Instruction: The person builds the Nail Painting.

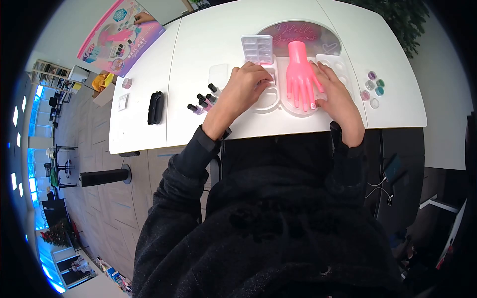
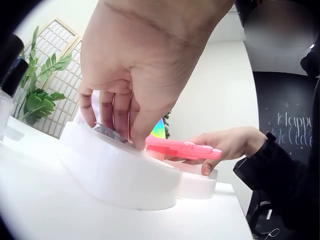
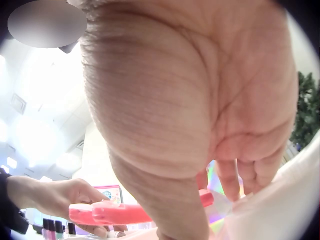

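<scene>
A pink model hand (image 1: pixel 301 74) lies palm-down on a white tray base (image 1: pixel 298 110), with a pale nail on one fingertip. My left hand (image 1: pixel 243 89) reaches into a compartment left of it. In the left wrist view, the left hand's (image 2: pixel 137 65) fingers and thumb close around a small grey patterned piece (image 2: pixel 111 132) at the top of the white base (image 2: pixel 120 175). My right hand (image 1: pixel 340 99) rests along the model hand's right side, fingers extended, thumb near its fingertips. In the right wrist view, the right hand's (image 3: pixel 190 100) thumb partly hides the pink fingers (image 3: pixel 112 213).
Several nail polish bottles (image 1: pixel 193 108) stand left of the tray, near a black case (image 1: pixel 155 108). Small glitter pots (image 1: pixel 371 85) lie at the right. A lidded case (image 1: pixel 257 47) stands upright behind, beside a mirror panel (image 1: pixel 325 37). A product box (image 1: pixel 119 37) is at the back left.
</scene>
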Action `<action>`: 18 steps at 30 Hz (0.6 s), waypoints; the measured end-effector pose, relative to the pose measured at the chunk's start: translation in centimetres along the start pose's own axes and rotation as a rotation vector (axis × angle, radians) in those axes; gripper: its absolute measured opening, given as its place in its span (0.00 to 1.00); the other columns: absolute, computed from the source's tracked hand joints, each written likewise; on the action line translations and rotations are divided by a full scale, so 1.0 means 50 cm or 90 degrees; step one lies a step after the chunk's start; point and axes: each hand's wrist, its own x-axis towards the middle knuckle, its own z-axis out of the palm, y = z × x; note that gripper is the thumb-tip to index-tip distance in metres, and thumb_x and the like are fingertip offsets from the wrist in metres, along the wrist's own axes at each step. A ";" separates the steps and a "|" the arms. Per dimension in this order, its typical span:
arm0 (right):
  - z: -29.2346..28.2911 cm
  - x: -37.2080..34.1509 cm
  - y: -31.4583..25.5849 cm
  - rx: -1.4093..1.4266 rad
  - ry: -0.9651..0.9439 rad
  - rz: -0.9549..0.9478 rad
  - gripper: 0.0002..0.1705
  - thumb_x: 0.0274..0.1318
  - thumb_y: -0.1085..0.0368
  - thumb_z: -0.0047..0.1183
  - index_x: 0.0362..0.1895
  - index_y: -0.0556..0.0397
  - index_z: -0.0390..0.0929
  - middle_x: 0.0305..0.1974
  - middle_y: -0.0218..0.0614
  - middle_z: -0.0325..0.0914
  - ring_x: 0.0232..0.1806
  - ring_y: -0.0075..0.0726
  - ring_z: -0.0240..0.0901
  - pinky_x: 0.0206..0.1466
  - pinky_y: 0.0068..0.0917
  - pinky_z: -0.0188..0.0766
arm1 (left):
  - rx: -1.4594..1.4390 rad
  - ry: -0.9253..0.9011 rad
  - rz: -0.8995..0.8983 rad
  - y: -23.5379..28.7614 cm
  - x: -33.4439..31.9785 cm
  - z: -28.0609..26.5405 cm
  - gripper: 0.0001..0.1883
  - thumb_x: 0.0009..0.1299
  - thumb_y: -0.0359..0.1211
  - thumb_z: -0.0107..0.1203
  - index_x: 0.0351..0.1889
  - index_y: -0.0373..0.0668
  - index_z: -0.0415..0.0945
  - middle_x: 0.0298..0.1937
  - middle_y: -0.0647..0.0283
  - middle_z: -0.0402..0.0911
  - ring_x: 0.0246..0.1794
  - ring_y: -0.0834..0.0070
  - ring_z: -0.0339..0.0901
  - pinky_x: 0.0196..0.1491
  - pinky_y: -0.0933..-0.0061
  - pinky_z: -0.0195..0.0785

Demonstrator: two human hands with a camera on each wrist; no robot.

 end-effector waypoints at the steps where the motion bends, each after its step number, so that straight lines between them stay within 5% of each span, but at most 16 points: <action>1: 0.001 0.000 0.001 0.002 0.002 -0.003 0.58 0.42 0.84 0.67 0.80 0.41 0.64 0.81 0.50 0.58 0.77 0.61 0.64 0.74 0.40 0.72 | 0.031 -0.003 0.017 0.003 0.002 0.000 0.08 0.67 0.25 0.68 0.44 0.38 0.87 0.43 0.57 0.88 0.46 0.57 0.84 0.46 0.60 0.76; 7: 0.000 0.000 0.000 0.002 -0.008 0.005 0.58 0.42 0.84 0.67 0.80 0.40 0.63 0.81 0.50 0.58 0.78 0.60 0.63 0.75 0.40 0.71 | 0.112 -0.041 -0.067 0.024 -0.005 0.010 0.07 0.72 0.29 0.63 0.46 0.42 0.88 0.45 0.63 0.84 0.52 0.63 0.76 0.54 0.59 0.63; 13: -0.001 0.001 -0.002 0.006 -0.012 0.014 0.58 0.42 0.83 0.68 0.81 0.40 0.63 0.81 0.49 0.57 0.78 0.60 0.62 0.76 0.40 0.70 | 0.267 -0.038 -0.051 0.026 -0.015 0.028 0.07 0.72 0.31 0.64 0.44 0.41 0.88 0.44 0.64 0.81 0.53 0.64 0.74 0.57 0.52 0.59; 18: 0.001 0.001 0.002 -0.001 -0.006 0.002 0.59 0.42 0.83 0.68 0.81 0.40 0.63 0.81 0.49 0.57 0.78 0.60 0.62 0.76 0.40 0.70 | 0.173 0.016 -0.088 0.028 0.000 0.026 0.06 0.68 0.27 0.67 0.42 0.41 0.88 0.44 0.61 0.81 0.51 0.62 0.76 0.57 0.53 0.61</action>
